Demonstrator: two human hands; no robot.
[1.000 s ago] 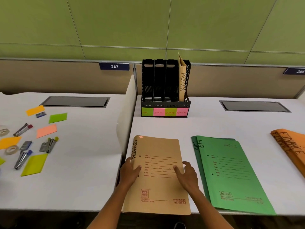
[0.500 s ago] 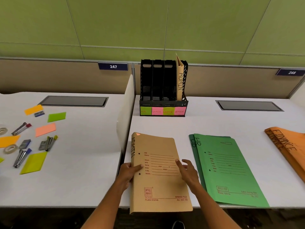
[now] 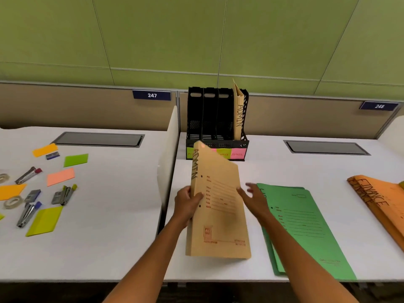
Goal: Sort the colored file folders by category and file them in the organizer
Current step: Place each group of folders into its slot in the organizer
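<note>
A tan folder [image 3: 218,206] marked ADMIN is lifted and tilted above the desk, its spine gripped by my left hand [image 3: 185,204]. My right hand [image 3: 253,199] is blurred, fingers spread, beside the folder's right edge; contact is unclear. The black organizer [image 3: 209,114] stands at the back, with coloured labels along its base. Another tan ADMIN folder [image 3: 239,112] stands in its rightmost slot; the other slots look empty. Green folders [image 3: 306,226] lie flat to the right. Orange FINANCE folders [image 3: 380,200] lie at the far right.
A white divider [image 3: 168,154] separates the two desks. The left desk holds sticky notes [image 3: 60,176], staplers [image 3: 63,194] and tape rolls [image 3: 13,201]. Grey cable hatches [image 3: 98,139] [image 3: 325,147] sit at the back of each desk.
The tan ADMIN folder has risen off the desk and tilted upright, held at its spine by my left hand. My right hand has come off its cover and moved right.
</note>
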